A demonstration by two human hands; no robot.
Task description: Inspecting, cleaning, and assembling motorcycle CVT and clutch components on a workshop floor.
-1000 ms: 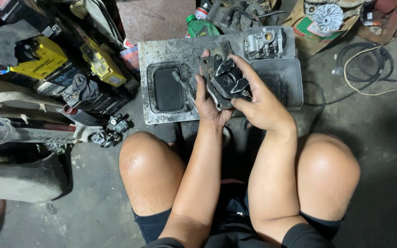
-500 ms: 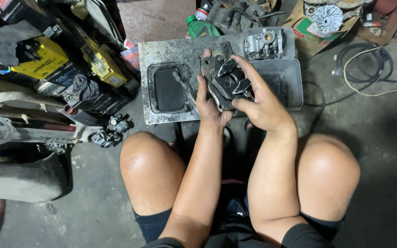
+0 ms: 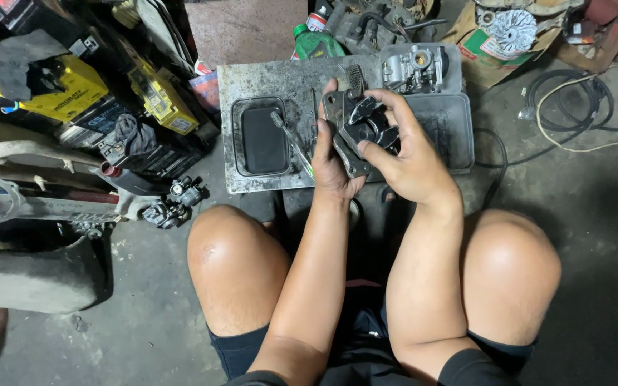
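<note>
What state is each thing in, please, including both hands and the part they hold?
Left hand: gripping the dark metal part from the left.
Right hand: gripping it, fingers on top.
Metal tray: flat on the floor, grimy.
Carburettor: resting in the tray corner.
Green bottle: capped.

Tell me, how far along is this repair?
Already off and set aside: a carburetor lies in the grey metal tray. In hand: both hands, left hand and right hand, grip a dark metal engine part above the tray. Still untouched: a screwdriver on the tray and another small carburetor on the floor.
</note>
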